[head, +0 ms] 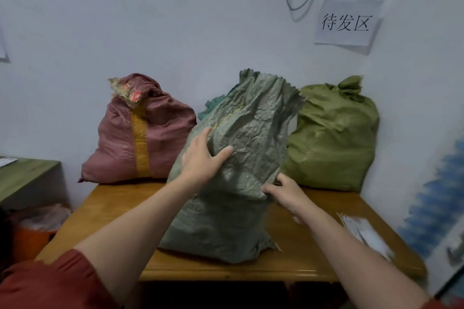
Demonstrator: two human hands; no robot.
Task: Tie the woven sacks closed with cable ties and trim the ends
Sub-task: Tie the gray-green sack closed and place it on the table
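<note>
Our left hand (203, 158) lies flat, fingers spread, on the grey-green sack (241, 208) — our right hand (285, 194) pinches a fold at its side — atop the wooden table (113, 208).

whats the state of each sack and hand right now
grey sack, upright on the table, mouth open, untied
red sack, at the back, top bunched shut
green sack, at the back, top bunched shut
left hand, laid flat on the grey sack
right hand, pinches a fold of the grey sack
white packet, lying on the table, too blurred to say more
</note>
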